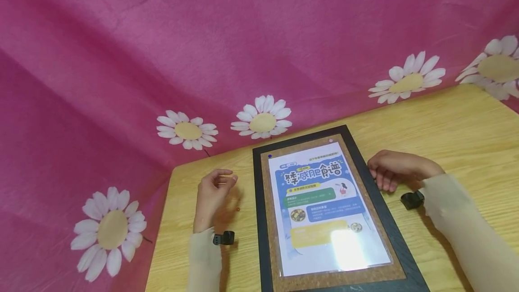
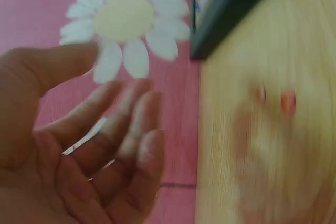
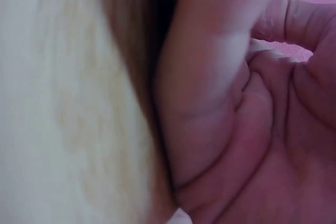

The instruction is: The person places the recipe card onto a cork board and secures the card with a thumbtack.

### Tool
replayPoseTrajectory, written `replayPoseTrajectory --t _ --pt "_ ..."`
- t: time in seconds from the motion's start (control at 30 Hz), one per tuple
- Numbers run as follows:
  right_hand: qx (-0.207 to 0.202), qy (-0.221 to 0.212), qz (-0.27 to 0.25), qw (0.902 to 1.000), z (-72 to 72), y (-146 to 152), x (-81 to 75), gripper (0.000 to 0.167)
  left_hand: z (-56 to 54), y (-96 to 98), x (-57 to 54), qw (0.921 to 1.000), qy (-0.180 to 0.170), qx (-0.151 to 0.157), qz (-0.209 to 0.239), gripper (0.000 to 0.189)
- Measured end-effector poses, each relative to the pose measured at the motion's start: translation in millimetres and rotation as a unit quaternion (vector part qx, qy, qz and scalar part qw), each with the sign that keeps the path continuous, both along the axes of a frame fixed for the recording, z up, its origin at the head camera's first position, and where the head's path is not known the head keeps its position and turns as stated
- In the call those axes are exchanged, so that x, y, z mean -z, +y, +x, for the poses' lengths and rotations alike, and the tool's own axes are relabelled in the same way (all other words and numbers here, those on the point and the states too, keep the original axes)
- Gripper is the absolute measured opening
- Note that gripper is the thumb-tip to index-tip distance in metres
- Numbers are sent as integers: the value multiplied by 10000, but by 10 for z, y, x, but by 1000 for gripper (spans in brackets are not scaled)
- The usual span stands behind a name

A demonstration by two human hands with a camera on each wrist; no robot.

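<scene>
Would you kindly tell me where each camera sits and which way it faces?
Head: on the head, facing forward and down at the framed board on the table; left hand, right hand and sleeves show.
Left wrist: on that wrist, facing its palm and fingers, the table beyond.
Right wrist: on that wrist, close on its palm and fingers.
Shared: head and left wrist show left hand and pink cloth.

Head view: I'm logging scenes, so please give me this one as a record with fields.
Board: black-edged, on table
Poster: on the board, glare near its bottom
Blue pin: poster's top left
Pink pin: poster's top right
Left hand: left of board, nothing visibly held
Right hand: by board's right edge, grip unclear
Red bit: on table, unidentifiable
Backdrop: pink with white daisies
</scene>
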State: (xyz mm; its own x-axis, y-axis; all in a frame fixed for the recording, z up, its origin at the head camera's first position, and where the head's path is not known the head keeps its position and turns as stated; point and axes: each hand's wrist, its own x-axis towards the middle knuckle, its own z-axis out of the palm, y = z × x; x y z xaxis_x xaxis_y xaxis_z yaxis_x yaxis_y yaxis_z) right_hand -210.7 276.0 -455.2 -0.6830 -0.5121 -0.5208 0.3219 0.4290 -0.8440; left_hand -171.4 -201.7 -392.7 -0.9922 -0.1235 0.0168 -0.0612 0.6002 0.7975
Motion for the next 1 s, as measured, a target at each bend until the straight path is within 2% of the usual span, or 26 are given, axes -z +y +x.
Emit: replayPoseTrajectory --t 0.1,0.2,0.33,0.43,0.63,0.83,1.0 --pt "-1 5 -11 10000 1 19 4 28 18 -64 1 9981 -388 -20 -487 25" --pt "-1 20 -12 10000 5 52 1 28 31 -99 0 9933 -781 122 -839 20" --pt "-45 26 -72 10000 -1 54 -7 29 62 -135 -1 9811 -1320 270 -1389 13" --pt "-81 23 -97 9999 -9 28 2 30 92 -148 9 9725 -1611 375 -1640 15" --pt "-2 9 1 10000 -1 6 22 29 94 -93 76 9660 -1597 451 -1983 19" --pt "54 -28 -34 10000 -14 3 31 28 88 -41 134 9662 -1415 359 -2124 13" --pt "78 4 -30 10000 -8 8 37 28 79 -25 113 9663 -1442 308 -2110 12"
